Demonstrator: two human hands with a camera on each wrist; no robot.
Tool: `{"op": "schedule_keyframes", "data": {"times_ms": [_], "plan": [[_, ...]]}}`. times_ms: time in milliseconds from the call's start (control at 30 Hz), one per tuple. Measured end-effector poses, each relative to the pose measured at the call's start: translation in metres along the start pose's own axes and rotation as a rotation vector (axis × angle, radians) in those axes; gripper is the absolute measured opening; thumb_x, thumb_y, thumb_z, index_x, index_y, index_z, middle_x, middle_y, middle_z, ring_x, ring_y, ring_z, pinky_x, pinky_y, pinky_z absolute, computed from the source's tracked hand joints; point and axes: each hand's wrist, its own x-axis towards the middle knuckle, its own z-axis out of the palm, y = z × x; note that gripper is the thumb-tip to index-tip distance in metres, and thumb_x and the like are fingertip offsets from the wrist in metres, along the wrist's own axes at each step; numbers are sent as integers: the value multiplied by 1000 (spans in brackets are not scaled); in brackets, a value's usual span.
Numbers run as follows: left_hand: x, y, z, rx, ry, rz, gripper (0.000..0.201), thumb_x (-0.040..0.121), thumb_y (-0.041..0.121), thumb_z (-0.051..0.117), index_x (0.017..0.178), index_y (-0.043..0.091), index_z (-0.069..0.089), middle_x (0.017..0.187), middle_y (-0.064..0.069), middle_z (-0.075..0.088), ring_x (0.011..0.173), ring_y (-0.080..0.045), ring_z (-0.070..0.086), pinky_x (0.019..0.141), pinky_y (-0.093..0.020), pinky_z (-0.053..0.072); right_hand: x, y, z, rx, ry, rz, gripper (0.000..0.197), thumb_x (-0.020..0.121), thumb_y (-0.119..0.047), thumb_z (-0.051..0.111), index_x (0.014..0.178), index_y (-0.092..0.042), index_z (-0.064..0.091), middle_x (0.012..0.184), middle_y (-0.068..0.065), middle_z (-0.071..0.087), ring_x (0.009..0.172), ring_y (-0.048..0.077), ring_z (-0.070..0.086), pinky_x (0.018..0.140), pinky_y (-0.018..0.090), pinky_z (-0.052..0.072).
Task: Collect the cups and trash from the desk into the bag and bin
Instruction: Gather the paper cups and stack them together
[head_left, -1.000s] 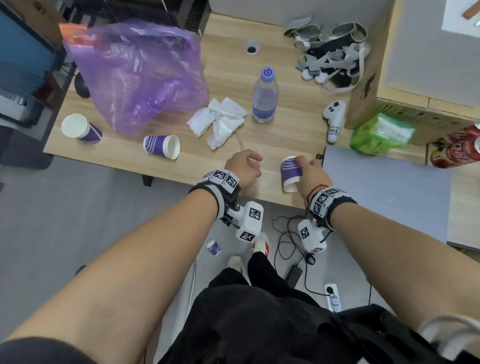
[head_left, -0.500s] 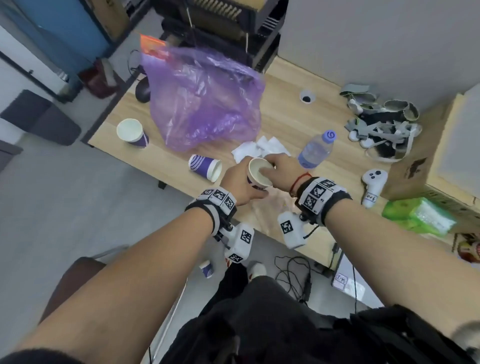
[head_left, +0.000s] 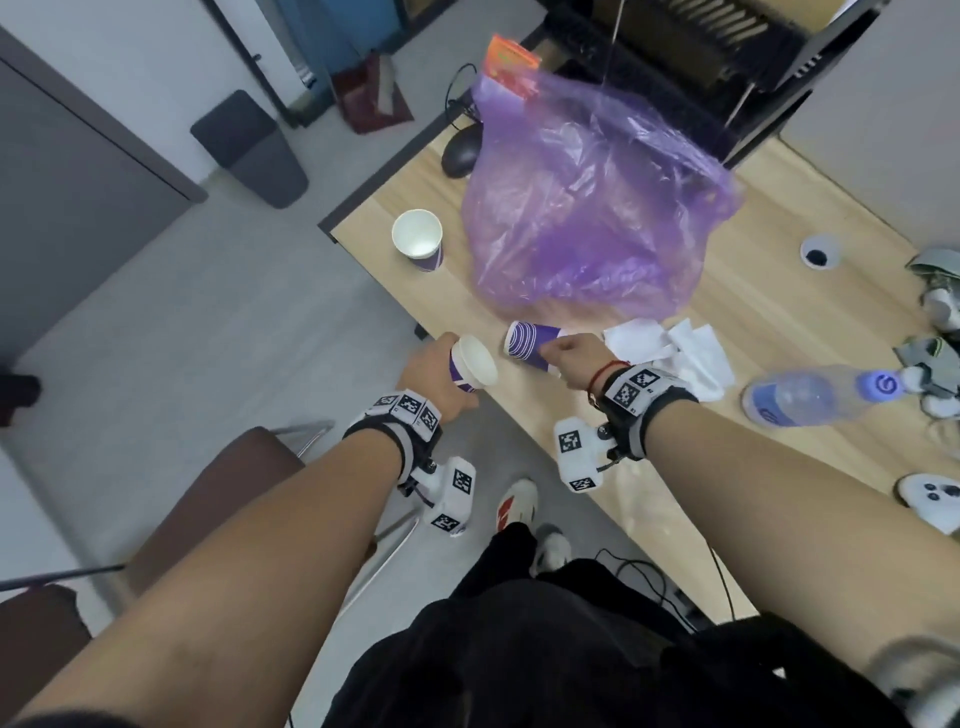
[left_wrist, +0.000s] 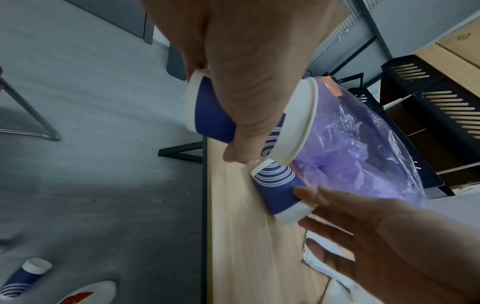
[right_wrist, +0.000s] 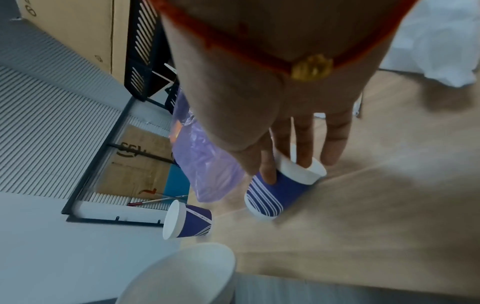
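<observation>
My left hand (head_left: 449, 366) grips a purple and white paper cup (head_left: 472, 366) sideways, just off the desk's near edge; the left wrist view shows the fingers wrapped round this cup (left_wrist: 215, 115). A second cup (head_left: 530, 345) lies on its side on the wooden desk (head_left: 597, 447). My right hand (head_left: 558, 356) pinches that cup (right_wrist: 275, 193) at its rim, with one finger inside the mouth. A third cup (head_left: 418, 241) stands upright near the desk's left corner. The purple plastic bag (head_left: 587, 208) lies behind the cups. Crumpled white tissues (head_left: 670, 348) lie right of my right hand.
A dark grey bin (head_left: 249, 148) stands on the floor to the far left. A water bottle (head_left: 815, 395) lies on the desk at the right beside a white controller (head_left: 930, 499). A brown chair (head_left: 208, 488) is under my left arm. Another cup (left_wrist: 23, 277) lies on the floor.
The cup passed from my right hand to my left, which carried it left past the desk edge. My right hand let go and took hold of the lying cup. The view swung left.
</observation>
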Motion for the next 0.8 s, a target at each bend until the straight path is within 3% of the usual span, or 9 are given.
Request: {"op": "schedule_keyframes", "data": {"times_ms": [67,167,233,333,433,500,567,667,800], "plan": [[0,2,0,3,15,11,70,61,15,81,125,17,52,111,-4,63,87,-17,52,74,-25,40,-1,-1,-5,-6,78,-40,19,87,-23,60,74,-11,67,76,9,59,70,22,53,70,27,40],[-4,6,1,43,17,-12,69,60,17,81,122,18,51,108,-3,63,90,-22,58,74,-29,47,-12,-9,-17,1,155,-192,6,82,-19,68,82,-15,72,72,4,61,68,17,55,70,26,42],[-11,11,-1,86,10,-38,68,58,22,81,118,20,50,107,-2,63,94,-27,62,80,-37,54,-25,-22,-26,28,160,-343,11,77,-12,71,86,-19,66,63,-2,52,57,13,47,62,25,40],[-28,25,-5,94,18,-50,67,58,29,81,117,20,48,102,-1,64,90,-28,63,81,-42,55,-46,-40,-31,-87,67,-530,24,76,-12,71,92,-20,55,58,-7,43,51,7,40,52,17,33],[-43,33,-10,49,66,-59,73,56,37,80,119,20,47,99,0,64,87,-28,64,79,-41,56,-61,-50,-28,-255,-32,-637,27,77,-10,68,93,-23,50,58,-9,40,53,7,40,59,25,32],[-59,34,-16,18,101,-41,74,57,32,81,121,22,46,101,-2,65,89,-29,63,79,-41,55,-72,-57,-25,-357,-126,-688,24,80,-7,63,97,-19,50,59,-10,38,54,8,38,61,25,31],[-73,32,-21,-11,145,18,78,58,25,79,125,27,41,99,-1,65,87,-30,63,75,-40,55,-83,-68,-18,-433,-181,-726,21,85,-6,58,103,-14,50,62,-9,41,55,8,39,55,16,32],[-93,30,-29,-80,212,125,89,58,20,76,133,37,30,96,1,64,80,-29,62,70,-38,54,-99,-86,4,-313,-290,-747,17,93,-8,49,109,-9,46,67,-5,53,57,9,45,53,11,36],[-106,16,-50,-159,250,110,79,63,21,77,130,34,37,95,4,63,84,-28,63,71,-34,51,-102,-109,36,-115,-381,-692,10,98,-22,43,103,-13,39,83,9,58,68,12,53,63,24,44]]}}
